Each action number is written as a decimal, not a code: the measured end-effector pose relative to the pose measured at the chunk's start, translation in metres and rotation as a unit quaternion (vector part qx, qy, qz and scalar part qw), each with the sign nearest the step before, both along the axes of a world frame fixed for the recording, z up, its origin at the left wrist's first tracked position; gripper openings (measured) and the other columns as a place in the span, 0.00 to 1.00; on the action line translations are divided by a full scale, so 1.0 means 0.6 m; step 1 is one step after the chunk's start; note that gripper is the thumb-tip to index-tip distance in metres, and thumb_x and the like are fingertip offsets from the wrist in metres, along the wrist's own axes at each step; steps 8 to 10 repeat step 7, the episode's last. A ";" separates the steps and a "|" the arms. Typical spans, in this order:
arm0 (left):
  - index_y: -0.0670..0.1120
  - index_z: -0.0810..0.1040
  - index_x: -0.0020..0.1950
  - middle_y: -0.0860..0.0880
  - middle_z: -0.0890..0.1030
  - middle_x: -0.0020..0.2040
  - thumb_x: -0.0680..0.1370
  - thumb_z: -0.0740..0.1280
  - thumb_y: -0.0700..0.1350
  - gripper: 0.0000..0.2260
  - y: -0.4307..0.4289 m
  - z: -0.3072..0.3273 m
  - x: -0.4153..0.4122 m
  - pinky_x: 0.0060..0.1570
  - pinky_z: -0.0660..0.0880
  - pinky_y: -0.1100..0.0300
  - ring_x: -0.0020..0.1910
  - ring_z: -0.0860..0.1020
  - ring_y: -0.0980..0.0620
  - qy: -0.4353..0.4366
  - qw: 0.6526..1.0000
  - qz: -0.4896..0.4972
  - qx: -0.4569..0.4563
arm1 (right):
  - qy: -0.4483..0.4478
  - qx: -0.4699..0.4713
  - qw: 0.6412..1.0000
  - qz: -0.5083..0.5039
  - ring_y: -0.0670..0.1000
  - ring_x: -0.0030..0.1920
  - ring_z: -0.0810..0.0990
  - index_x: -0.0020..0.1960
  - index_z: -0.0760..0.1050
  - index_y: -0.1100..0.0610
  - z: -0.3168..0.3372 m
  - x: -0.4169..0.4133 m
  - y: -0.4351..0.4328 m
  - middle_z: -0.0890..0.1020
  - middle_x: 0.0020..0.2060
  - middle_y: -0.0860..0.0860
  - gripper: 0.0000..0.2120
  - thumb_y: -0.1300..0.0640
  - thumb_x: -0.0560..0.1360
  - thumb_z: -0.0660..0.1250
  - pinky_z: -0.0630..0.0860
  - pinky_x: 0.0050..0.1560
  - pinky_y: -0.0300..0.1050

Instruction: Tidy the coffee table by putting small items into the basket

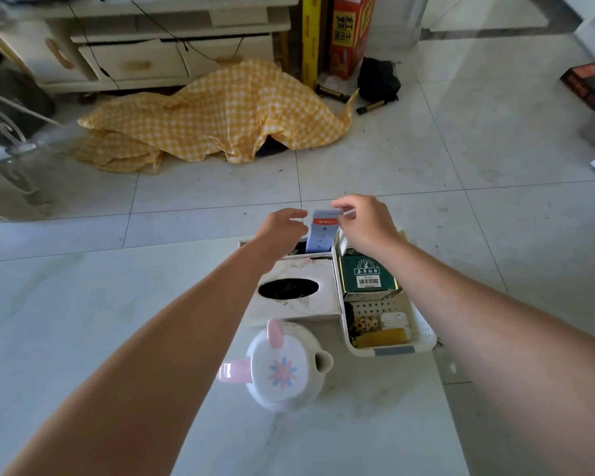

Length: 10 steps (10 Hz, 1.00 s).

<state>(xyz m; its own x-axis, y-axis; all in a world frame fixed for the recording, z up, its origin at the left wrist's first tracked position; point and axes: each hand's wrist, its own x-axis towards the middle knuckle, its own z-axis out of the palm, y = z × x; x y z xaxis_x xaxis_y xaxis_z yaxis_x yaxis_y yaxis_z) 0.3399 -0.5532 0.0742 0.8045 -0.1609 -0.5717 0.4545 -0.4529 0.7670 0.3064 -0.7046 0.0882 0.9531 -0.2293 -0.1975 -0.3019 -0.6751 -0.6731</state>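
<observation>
The right hand (364, 221) pinches the top flap of a slim blue box (321, 235), upright in the slot at 12 o'clock of the tissue box (296, 290); the left hand (284, 228), fingers loosely curled and holding nothing, steadies beside it; the basket (423, 324), at 3 o'clock on the worktop (117, 304), already holds a green box (368, 276), so the pinch probably serves to lift the blue one across.

Both bare arms reach forward and come close together, the left hand (282, 225) loosely curled with nothing in it, the right hand (364, 221) pinching with its fingers (340, 204) bent down.
</observation>
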 end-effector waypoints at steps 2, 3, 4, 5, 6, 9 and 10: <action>0.49 0.77 0.62 0.47 0.79 0.47 0.77 0.67 0.47 0.13 0.016 -0.005 -0.009 0.46 0.75 0.58 0.43 0.75 0.49 -0.043 0.999 0.017 -0.020 | -0.001 0.039 0.998 0.051 0.53 0.59 0.80 0.62 0.79 0.54 0.004 -0.006 0.053 0.82 0.60 0.54 0.20 0.67 0.77 0.57 0.76 0.56 0.41; 0.50 0.78 0.62 0.46 0.80 0.52 0.78 0.64 0.49 0.13 0.033 -0.021 -0.010 0.54 0.76 0.53 0.46 0.76 0.49 -0.052 0.999 0.013 0.004 | 0.014 0.030 0.998 0.062 0.53 0.58 0.80 0.63 0.79 0.53 0.001 -0.010 0.068 0.82 0.60 0.54 0.22 0.67 0.77 0.55 0.73 0.50 0.38; 0.51 0.76 0.66 0.45 0.79 0.60 0.79 0.63 0.48 0.15 0.030 -0.020 -0.016 0.54 0.75 0.55 0.54 0.78 0.47 -0.066 0.998 0.007 0.011 | 0.015 0.023 0.997 0.069 0.54 0.56 0.80 0.64 0.78 0.54 0.003 -0.014 0.073 0.82 0.58 0.54 0.22 0.67 0.76 0.56 0.76 0.48 0.41; 0.51 0.75 0.68 0.47 0.78 0.65 0.78 0.65 0.50 0.18 0.020 -0.016 -0.017 0.52 0.72 0.57 0.61 0.76 0.46 -0.064 0.998 -0.016 0.020 | 0.020 0.021 0.999 0.045 0.54 0.57 0.79 0.66 0.76 0.55 0.002 -0.017 0.068 0.80 0.61 0.55 0.21 0.67 0.76 0.57 0.72 0.49 0.40; 0.52 0.72 0.71 0.47 0.72 0.69 0.76 0.69 0.49 0.23 0.020 0.002 -0.020 0.50 0.69 0.61 0.62 0.73 0.50 -0.064 0.997 -0.035 0.004 | 0.044 0.008 0.999 0.024 0.55 0.65 0.75 0.71 0.71 0.56 0.008 -0.024 0.059 0.75 0.67 0.55 0.23 0.65 0.77 0.58 0.68 0.55 0.39; 0.51 0.71 0.71 0.47 0.71 0.70 0.77 0.66 0.44 0.22 0.027 0.023 -0.017 0.43 0.69 0.66 0.57 0.73 0.52 -0.079 0.996 -0.033 0.010 | 0.044 0.004 0.999 -0.012 0.54 0.64 0.75 0.70 0.71 0.56 0.021 -0.031 0.050 0.76 0.66 0.55 0.23 0.65 0.77 0.59 0.69 0.55 0.41; 0.51 0.71 0.71 0.47 0.71 0.70 0.77 0.66 0.44 0.22 0.027 0.023 -0.017 0.43 0.69 0.66 0.57 0.73 0.52 -0.079 0.996 -0.033 0.010 | 0.044 0.004 0.999 -0.012 0.54 0.64 0.75 0.70 0.71 0.56 0.021 -0.031 0.050 0.76 0.66 0.55 0.23 0.65 0.77 0.59 0.69 0.55 0.41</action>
